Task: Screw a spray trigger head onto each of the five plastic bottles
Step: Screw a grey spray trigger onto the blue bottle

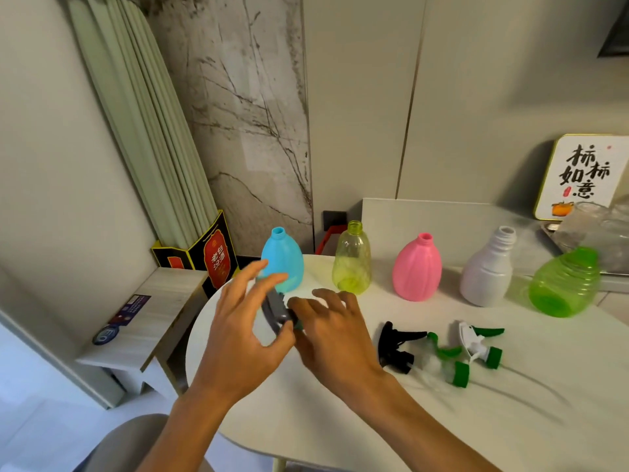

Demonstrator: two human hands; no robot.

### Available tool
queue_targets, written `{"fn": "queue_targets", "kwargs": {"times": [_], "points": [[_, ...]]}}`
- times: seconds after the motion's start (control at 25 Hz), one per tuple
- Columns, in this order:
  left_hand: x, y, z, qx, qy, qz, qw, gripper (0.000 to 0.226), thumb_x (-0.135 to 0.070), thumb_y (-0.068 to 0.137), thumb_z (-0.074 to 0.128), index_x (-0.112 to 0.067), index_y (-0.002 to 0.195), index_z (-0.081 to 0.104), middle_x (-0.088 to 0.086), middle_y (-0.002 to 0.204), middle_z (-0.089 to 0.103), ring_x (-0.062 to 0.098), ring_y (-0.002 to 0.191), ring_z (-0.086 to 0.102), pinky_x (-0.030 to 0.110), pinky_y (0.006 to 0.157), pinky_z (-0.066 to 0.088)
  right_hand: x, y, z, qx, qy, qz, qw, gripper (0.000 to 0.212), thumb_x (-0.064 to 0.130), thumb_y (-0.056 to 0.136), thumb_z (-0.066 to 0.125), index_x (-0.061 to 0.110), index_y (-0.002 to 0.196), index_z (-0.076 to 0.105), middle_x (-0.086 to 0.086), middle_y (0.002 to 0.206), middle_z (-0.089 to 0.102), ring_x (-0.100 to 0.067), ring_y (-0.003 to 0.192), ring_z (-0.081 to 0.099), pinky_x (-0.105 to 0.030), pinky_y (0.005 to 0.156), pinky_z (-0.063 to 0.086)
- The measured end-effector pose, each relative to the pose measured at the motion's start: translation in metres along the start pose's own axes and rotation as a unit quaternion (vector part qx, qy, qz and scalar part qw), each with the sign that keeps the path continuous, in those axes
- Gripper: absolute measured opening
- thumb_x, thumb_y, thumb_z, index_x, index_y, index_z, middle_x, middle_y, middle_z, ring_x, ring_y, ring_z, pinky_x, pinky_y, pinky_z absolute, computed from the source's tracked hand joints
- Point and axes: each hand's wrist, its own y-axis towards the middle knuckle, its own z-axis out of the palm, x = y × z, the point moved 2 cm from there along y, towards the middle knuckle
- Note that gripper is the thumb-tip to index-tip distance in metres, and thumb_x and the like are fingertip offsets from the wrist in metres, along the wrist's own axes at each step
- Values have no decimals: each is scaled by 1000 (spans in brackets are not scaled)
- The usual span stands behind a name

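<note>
Five uncapped bottles stand in a row along the back of the white table: blue, clear yellow, pink, white and clear green, the last one leaning. My left hand and my right hand together hold a grey trigger head with a green collar in front of the blue bottle. A black trigger head, a green-and-clear one and a white-and-green one lie on the table to the right.
A framed sign and clear glassware on a tray sit at the back right. A low wooden bench and a black-and-red box stand left of the table. A chair seat lies below.
</note>
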Motion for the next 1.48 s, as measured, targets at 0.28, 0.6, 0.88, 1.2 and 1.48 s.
{"fn": "queue_targets", "kwargs": {"times": [0.28, 0.6, 0.88, 1.2, 1.48], "points": [[71, 76, 42, -58, -107, -271, 955, 81, -19, 76, 79, -31, 143, 36, -3, 147, 43, 15, 131, 43, 44, 106, 42, -84, -33, -49, -110, 463, 234, 848, 28, 48, 90, 62, 52, 117, 57, 22, 114, 68, 0, 107, 61, -22, 91, 46], [143, 100, 106, 7, -149, -348, 925, 101, -35, 58, 93, -27, 141, 36, 1, 128, 51, 25, 118, 53, 37, 77, 56, -117, -63, -58, -185, 532, 328, 759, 73, 77, 41, 83, 41, 105, 73, 16, 100, 78, 3, 81, 69, -20, 71, 55], [114, 104, 96, -26, -15, -250, 968, 89, -31, 55, 93, -25, 129, 44, 0, 120, 45, 21, 106, 50, 39, 78, 53, -126, -63, -67, -215, 567, 340, 718, 50, 26, 51, 83, 27, 100, 77, 0, 84, 76, -12, 62, 63, -18, 50, 51], [17, 72, 63, -11, 169, 35, 985, 88, -39, 58, 82, -24, 137, 45, 6, 128, 45, 23, 113, 42, 39, 85, 47, -133, -60, -94, -230, 546, 289, 752, 48, 32, 54, 86, 26, 100, 76, -3, 94, 78, -22, 75, 70, -24, 64, 59], [-11, 58, 68, 26, 196, 39, 979, 90, -35, 57, 85, -21, 138, 48, 11, 129, 49, 29, 116, 45, 46, 89, 45, -135, -62, -99, -248, 508, 263, 782, 46, 40, 56, 88, 30, 99, 75, 3, 96, 78, -17, 82, 71, -28, 72, 60]]}}
